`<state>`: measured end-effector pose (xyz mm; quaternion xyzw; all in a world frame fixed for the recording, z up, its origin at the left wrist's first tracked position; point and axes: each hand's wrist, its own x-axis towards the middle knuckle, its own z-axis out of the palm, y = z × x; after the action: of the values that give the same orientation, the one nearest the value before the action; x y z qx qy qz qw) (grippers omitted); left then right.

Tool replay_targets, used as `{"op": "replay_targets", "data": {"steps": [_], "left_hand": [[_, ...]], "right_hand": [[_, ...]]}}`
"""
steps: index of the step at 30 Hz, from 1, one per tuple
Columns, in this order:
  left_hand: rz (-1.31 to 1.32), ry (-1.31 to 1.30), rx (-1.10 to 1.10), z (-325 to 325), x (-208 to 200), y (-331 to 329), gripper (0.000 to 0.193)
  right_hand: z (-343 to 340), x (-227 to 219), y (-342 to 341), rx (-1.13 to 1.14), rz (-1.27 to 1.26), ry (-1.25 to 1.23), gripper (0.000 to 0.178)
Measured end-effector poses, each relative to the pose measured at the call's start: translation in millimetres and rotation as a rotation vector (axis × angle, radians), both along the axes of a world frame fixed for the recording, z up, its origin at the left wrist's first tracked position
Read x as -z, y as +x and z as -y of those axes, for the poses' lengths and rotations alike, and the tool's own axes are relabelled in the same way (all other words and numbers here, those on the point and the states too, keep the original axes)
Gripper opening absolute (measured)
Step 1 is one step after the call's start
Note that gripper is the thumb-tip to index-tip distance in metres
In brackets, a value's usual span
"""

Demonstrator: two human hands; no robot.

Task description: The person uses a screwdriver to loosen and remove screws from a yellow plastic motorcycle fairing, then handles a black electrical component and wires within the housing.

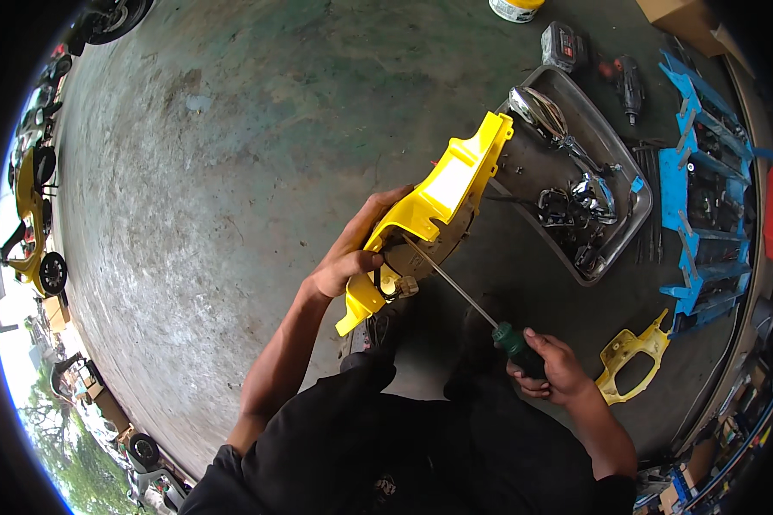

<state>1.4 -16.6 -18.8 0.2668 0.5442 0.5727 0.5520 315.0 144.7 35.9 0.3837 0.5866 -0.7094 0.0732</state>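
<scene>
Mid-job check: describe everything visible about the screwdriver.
The screwdriver has a dark green, plastic-looking handle and a long, thin, straight shaft that looks like metal. The right hand grips the handle. The shaft slants up and left toward the yellow panel in the left hand. The tip's shape and exact contact are too unclear to tell.

L fingers (pixel 381 204) pt. hidden bhd panel (pixel 449 182).

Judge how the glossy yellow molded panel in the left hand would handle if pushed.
The yellow panel seems stiff, its folded shape showing no sag. It's probably light, as only the left hand grips it. Its small tabs could be fragile.
</scene>
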Motion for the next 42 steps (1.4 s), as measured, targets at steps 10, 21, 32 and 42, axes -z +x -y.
{"op": "replay_targets", "data": {"steps": [10, 21, 32, 42], "left_hand": [[0.028, -0.01, -0.027, 2, 2, -1, 0.104], [0.078, -0.052, -0.031, 7, -2, 0, 0.103], [0.094, -0.019, -0.065, -4, -4, -1, 0.106], [0.28, 0.042, -0.146, 5, -8, 1, 0.106]], "right_hand": [[6, 5, 3, -0.424, -0.216, 1.402, 0.039], [-7, -16, -13, 0.219, 0.167, -0.479, 0.03], [11, 2, -5, -0.301, -0.182, 0.949, 0.035], [14, 4, 0, 0.172, 0.151, -0.491, 0.035]]}}
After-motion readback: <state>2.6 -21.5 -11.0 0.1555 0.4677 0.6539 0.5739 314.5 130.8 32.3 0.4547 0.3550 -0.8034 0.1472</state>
